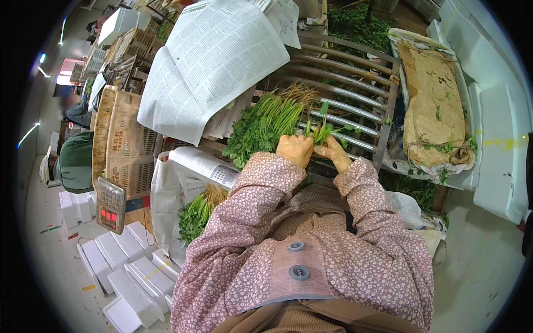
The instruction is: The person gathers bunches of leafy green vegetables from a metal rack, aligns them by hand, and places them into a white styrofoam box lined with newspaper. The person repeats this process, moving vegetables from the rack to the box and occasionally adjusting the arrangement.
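My left hand and my right hand are close together over a metal slatted rack. Both hold a small bunch of green herb stems between them, leaves pointing up. Just left of my hands lies a big bundle of the same leafy herbs, pale roots toward the rack and leaves toward me. Pink flowered sleeves cover both forearms.
Large newspaper sheets lie over crates at the left. A second herb bundle sits in a paper-lined bag below. A scale with red digits and several white foam boxes stand on the floor. A paper-lined foam box is at right.
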Demonstrator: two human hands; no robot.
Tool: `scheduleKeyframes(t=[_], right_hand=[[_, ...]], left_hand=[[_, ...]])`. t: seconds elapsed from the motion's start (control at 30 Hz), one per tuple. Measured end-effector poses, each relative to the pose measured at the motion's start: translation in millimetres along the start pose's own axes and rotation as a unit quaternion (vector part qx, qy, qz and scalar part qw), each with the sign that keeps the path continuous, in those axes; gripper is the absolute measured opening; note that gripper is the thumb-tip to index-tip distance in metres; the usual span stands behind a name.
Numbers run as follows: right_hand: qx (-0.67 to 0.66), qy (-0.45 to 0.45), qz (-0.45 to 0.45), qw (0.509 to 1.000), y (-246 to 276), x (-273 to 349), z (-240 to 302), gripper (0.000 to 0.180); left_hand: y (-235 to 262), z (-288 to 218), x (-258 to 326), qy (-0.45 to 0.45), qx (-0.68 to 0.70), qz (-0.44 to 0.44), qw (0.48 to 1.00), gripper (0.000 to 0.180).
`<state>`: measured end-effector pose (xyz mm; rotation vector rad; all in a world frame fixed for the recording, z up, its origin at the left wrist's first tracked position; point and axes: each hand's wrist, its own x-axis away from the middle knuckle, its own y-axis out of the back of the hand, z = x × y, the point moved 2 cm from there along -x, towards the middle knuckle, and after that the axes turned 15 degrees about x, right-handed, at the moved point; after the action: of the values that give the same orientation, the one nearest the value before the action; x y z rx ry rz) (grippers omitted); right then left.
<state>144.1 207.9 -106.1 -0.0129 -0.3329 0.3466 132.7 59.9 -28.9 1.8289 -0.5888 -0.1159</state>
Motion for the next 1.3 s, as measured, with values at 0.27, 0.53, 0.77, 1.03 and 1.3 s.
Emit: scheduleKeyframes(t=[0.27,0.53,0.77,1.03,1.3], right_hand=[[0.108,-0.200,-0.173,0.958,8,5,14,0.034],[0.357,-0.223,-0.183,0.888,11,0,24,0.052],[0.092,-0.148,-0.200,0.964,23,-15,-1,0.037],[0.027,-0.105,-0.299,0.948,19,10,25,0.027],[-0.049,-0.083,-0.229,0.969,18,4,37,0.028]], left_hand=[[41,3,-24,0.019,0.108,-0.035,0.993,0.031],[-22,10,-84,0.176,0.212,0.135,0.952,0.047],[-21,16,-67,0.174,0.430,0.140,0.874,0.048],[-20,34,-62,0.224,0.654,0.076,0.718,0.041],[-17,18,-62,0.156,0.579,0.086,0.796,0.029]])
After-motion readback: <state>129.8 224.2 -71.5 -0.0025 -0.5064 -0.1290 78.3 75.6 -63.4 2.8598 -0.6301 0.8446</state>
